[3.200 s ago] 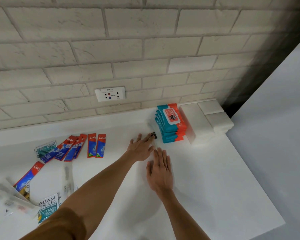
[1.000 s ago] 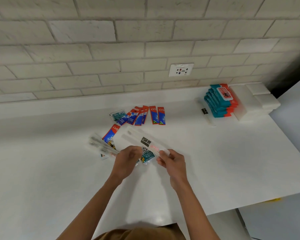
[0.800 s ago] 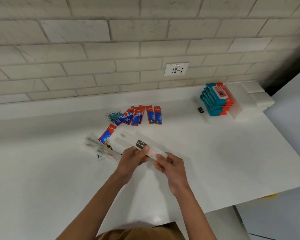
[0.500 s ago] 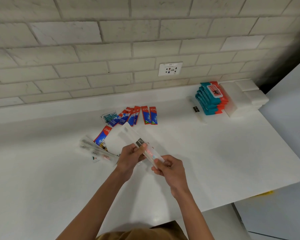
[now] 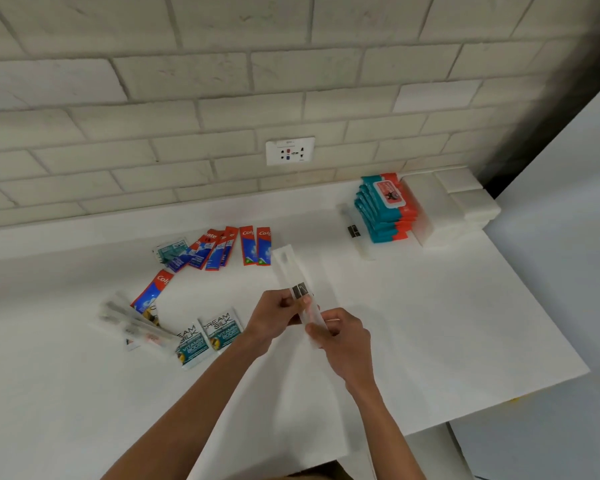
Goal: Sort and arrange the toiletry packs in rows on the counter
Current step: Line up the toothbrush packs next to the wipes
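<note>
Both hands hold a long clear toothbrush pack (image 5: 289, 271) above the white counter (image 5: 447, 323): my left hand (image 5: 274, 318) pinches its middle by the black label, my right hand (image 5: 340, 336) grips its near end. Another clear toothbrush pack (image 5: 355, 233) lies beside the stack of teal and orange wipe packs (image 5: 385, 211). Several red and blue toothpaste sachets (image 5: 229, 249) lie in a loose row, one more toothpaste sachet (image 5: 151, 292) lower left. A pile of clear toothbrush packs (image 5: 132, 322) and two teal conditioner sachets (image 5: 207, 337) lie at the left.
White soap-like blocks (image 5: 454, 209) stand at the back right corner against the brick wall. A wall socket (image 5: 290, 151) sits above the counter. The counter's edge drops off at the right and near side.
The held toothbrush pack has swung from lying slantwise left to pointing nearly straight away from me. The two conditioner sachets, earlier hidden under my hands, now show.
</note>
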Tool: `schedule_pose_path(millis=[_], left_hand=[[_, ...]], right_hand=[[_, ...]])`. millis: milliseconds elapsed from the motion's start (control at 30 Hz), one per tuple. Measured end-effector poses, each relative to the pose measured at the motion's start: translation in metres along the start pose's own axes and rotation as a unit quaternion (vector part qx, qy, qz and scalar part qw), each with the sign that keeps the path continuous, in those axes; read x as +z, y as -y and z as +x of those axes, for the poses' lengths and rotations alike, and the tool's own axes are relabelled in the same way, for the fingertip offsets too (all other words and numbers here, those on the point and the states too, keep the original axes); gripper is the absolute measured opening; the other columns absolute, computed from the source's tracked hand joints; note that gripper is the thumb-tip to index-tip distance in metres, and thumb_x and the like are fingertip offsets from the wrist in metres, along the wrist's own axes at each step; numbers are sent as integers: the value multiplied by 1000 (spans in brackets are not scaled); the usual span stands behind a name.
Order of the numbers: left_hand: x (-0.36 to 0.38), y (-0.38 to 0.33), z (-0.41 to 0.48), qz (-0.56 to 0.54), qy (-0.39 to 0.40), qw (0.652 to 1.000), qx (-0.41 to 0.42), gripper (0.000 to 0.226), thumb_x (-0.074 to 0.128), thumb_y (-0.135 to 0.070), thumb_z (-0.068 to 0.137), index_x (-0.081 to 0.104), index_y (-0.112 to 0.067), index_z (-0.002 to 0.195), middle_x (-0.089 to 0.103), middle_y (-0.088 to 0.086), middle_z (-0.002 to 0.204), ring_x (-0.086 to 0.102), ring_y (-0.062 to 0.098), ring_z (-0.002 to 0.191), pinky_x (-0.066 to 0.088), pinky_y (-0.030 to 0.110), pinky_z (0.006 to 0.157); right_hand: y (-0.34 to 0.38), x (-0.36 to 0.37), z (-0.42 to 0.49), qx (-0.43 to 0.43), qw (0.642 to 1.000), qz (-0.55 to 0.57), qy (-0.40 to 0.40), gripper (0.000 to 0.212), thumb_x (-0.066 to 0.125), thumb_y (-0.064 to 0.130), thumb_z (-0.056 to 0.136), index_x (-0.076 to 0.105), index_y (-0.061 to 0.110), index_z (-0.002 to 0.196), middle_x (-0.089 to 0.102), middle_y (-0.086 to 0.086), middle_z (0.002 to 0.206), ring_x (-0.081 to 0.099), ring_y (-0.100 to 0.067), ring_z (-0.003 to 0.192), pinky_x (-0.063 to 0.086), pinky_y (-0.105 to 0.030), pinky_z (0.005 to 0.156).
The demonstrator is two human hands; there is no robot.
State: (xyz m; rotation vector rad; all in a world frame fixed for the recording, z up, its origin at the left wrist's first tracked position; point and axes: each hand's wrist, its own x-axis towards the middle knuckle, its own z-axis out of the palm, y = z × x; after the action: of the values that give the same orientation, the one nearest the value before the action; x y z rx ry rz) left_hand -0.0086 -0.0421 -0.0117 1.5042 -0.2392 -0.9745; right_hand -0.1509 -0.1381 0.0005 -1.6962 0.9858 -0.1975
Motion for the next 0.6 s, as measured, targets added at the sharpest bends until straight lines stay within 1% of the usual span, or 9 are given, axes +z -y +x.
schedule_pose_path(millis=[67, 167, 233, 300, 367, 467, 533, 600], left_hand=[[19, -1, 16, 24, -3, 1000, -4, 26, 72, -23, 97, 76, 1, 106, 75, 25, 104, 77, 32, 97, 63, 43, 89], [44, -3, 41, 72, -17, 997, -12, 33, 73, -32, 95, 77, 0, 101, 77, 19, 97, 78, 27, 90, 64, 41, 85], [62, -6, 56, 110, -27, 994, -2, 26, 73, -31, 96, 77, -6, 93, 78, 14, 89, 78, 25, 85, 65, 39, 82], [76, -12, 67, 136, -38, 990, 12, 22, 72, -26, 98, 75, -10, 84, 78, 12, 84, 78, 25, 82, 65, 36, 78], [88, -18, 79, 145, -45, 988, 21, 22, 71, -22, 99, 73, -11, 79, 78, 11, 81, 79, 26, 80, 65, 34, 76], [101, -22, 100, 134, -53, 989, 18, 19, 73, -20, 97, 75, -13, 80, 79, 9, 80, 79, 26, 79, 65, 38, 79], [105, -23, 114, 119, -63, 991, 17, 13, 75, -21, 96, 78, -13, 86, 79, 10, 82, 79, 28, 81, 65, 40, 82], [109, -24, 125, 115, -72, 990, 20, 10, 77, -22, 95, 79, -14, 91, 79, 9, 83, 79, 28, 82, 65, 40, 83]], right_hand=[[-4, -19, 18, 12, 1000, -16, 2, 17, 85, 31, 84, 72, 26, 94, 77, 10, 77, 72, -6, 70, 52, -17, 61], [-10, -44, 46, 17, 999, -36, -9, 18, 86, 32, 83, 73, 25, 94, 76, 8, 78, 71, -6, 71, 49, -15, 60], [-12, -59, 65, 18, 998, -52, -11, 20, 87, 32, 84, 74, 23, 96, 76, 8, 81, 71, -5, 71, 48, -13, 58], [-11, -70, 81, 10, 997, -80, -4, 21, 86, 33, 85, 73, 22, 98, 76, 10, 83, 71, -5, 72, 48, -14, 59], [-9, -80, 97, -6, 994, -109, 6, 21, 85, 35, 86, 73, 21, 98, 76, 11, 83, 71, -5, 74, 50, -17, 62], [-8, -91, 123, -27, 991, -132, 10, 22, 84, 36, 87, 74, 16, 90, 75, 8, 77, 71, -11, 73, 56, -28, 68], [-9, -95, 138, -38, 989, -140, 8, 27, 84, 37, 86, 72, 14, 79, 71, 4, 66, 67, -17, 64, 53, -34, 66], [-10, -97, 152, -43, 989, -141, 2, 34, 85, 37, 85, 69, 10, 71, 65, -3, 61, 59, -20, 58, 49, -35, 62]])
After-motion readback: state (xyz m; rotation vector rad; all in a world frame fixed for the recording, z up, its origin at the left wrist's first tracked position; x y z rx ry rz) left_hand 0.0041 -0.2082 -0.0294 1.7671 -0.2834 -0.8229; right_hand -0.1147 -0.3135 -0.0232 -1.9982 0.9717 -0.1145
